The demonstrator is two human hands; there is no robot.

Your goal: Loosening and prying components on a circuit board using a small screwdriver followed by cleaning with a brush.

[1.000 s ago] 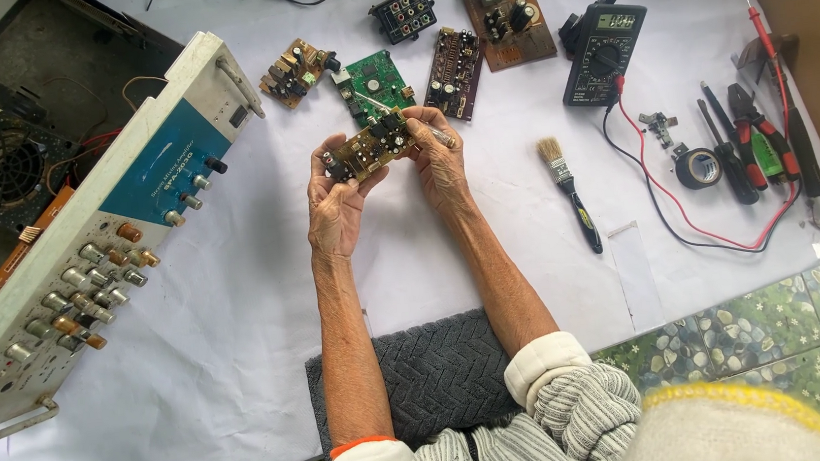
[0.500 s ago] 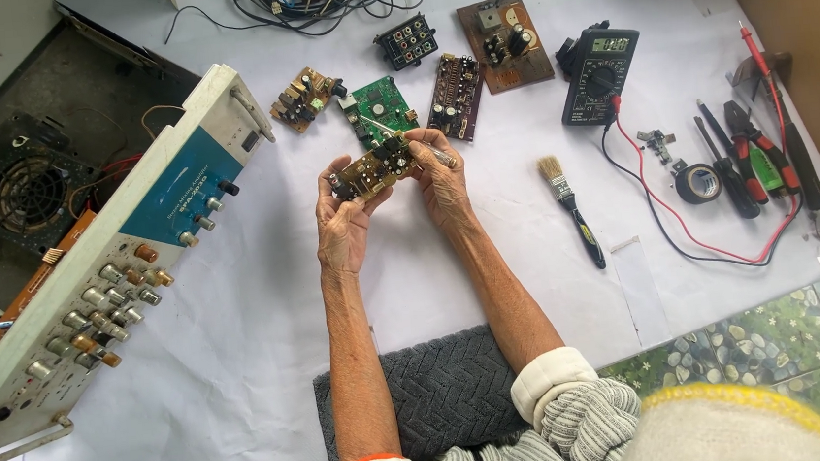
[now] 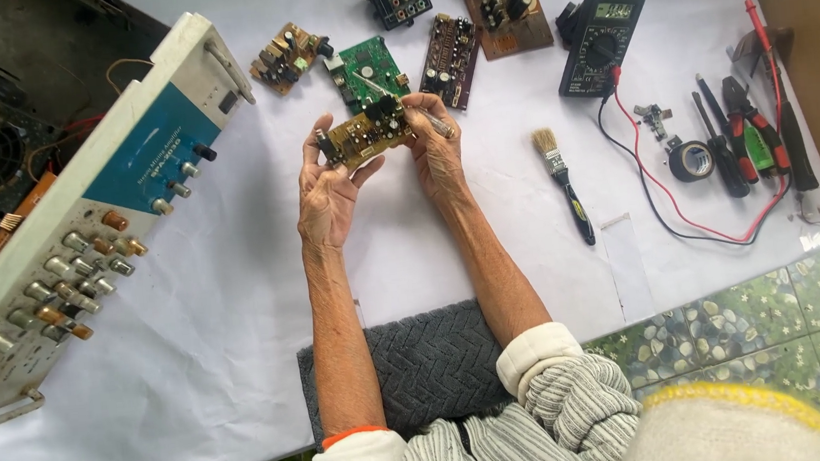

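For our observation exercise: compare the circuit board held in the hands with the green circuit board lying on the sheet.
The held board is tan-brown and lifted off the sheet between the left hand and right hand; the green board lies flat, untouched. The held board is narrower. Both carry small components.

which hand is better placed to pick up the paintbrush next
Right, probably. The right hand lies on the same side as the paintbrush, while the left hand is farther off and cradles the small circuit board.
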